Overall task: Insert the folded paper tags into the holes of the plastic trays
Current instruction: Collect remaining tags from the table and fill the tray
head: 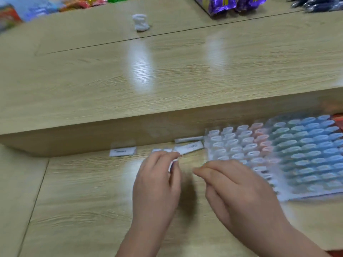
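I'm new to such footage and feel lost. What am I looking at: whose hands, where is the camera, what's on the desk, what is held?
No machine here: a person works bare-handed, filmed by one camera on their head, looking down. The left hand pinches what looks like a small white paper tag. The right hand has its fingertips together; blur hides whether it holds anything. More tags lie on the wooden table by a raised ledge. At right lies a plastic tray with rows of holes.
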A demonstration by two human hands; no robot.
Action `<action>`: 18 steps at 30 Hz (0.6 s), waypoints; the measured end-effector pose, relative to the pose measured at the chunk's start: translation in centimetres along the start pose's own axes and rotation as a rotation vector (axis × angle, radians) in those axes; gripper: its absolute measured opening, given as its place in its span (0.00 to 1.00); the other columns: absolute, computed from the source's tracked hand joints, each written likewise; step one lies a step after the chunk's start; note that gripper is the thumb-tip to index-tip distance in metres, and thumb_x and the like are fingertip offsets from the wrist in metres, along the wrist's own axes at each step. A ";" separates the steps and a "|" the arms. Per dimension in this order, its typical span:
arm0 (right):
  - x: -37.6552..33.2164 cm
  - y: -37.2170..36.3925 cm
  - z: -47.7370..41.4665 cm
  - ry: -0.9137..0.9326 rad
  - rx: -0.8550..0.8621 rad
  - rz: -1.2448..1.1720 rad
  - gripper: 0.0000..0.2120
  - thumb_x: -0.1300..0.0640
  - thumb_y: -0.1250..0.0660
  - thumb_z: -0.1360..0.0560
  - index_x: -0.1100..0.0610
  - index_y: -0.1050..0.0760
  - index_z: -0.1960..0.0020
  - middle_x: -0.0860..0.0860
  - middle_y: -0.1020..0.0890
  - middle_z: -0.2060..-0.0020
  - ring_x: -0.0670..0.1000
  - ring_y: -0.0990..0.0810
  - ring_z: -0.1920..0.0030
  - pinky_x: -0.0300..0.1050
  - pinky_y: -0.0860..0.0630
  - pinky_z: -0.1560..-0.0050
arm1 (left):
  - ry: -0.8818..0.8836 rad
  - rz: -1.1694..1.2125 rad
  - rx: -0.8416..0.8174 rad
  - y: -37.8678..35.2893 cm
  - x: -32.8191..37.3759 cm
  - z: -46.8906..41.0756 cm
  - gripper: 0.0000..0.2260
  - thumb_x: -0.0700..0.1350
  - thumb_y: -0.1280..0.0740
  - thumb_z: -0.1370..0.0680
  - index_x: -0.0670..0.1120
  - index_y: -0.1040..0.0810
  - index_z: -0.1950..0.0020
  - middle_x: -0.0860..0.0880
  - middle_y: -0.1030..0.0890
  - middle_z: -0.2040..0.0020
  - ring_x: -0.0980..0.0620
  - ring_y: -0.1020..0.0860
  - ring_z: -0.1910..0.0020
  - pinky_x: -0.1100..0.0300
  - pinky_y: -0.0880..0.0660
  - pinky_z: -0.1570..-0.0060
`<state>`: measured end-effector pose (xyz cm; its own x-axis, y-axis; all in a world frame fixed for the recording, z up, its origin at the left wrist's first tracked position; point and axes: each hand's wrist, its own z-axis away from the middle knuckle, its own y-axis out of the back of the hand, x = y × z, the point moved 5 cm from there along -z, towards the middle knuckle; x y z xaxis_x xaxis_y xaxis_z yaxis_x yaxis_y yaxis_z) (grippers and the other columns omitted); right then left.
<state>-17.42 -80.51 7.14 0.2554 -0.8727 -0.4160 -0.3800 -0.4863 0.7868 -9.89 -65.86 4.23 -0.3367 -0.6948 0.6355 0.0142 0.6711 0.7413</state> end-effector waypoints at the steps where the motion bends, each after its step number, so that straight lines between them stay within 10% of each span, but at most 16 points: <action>1: -1.2 -1.5 -0.7 -0.035 -0.047 0.020 0.13 0.61 0.33 0.27 0.55 0.19 0.43 0.50 0.19 0.49 0.55 0.20 0.54 0.48 0.21 0.58 | 0.086 -0.038 0.020 0.7 -2.1 -0.1 0.10 0.44 0.34 0.21 0.50 0.17 0.42 0.54 0.22 0.47 0.50 0.20 0.50 0.53 0.23 0.51; 8: -2.1 -10.7 -2.7 -0.380 -0.425 0.256 0.24 0.45 0.42 0.20 0.48 0.41 0.27 0.50 0.33 0.41 0.52 0.28 0.44 0.43 0.29 0.55 | 0.193 -0.335 -0.099 0.6 -8.3 -1.1 0.15 0.48 0.34 0.22 0.44 0.19 0.37 0.43 0.23 0.46 0.42 0.25 0.47 0.48 0.25 0.51; 18: -2.6 -10.6 -0.9 -0.409 -0.327 0.281 0.15 0.58 0.22 0.36 0.55 0.20 0.51 0.54 0.21 0.57 0.57 0.23 0.64 0.50 0.24 0.71 | 0.230 -0.238 -0.180 2.6 -9.7 -0.6 0.02 0.47 0.32 0.24 0.54 0.22 0.53 0.57 0.23 0.57 0.51 0.24 0.57 0.53 0.26 0.61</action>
<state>-13.27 -73.04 0.25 -0.2031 -0.9435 -0.2618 -0.0737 -0.2519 0.9649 -6.07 -57.55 0.13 -0.1310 -0.8793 0.4579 0.1334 0.4421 0.8870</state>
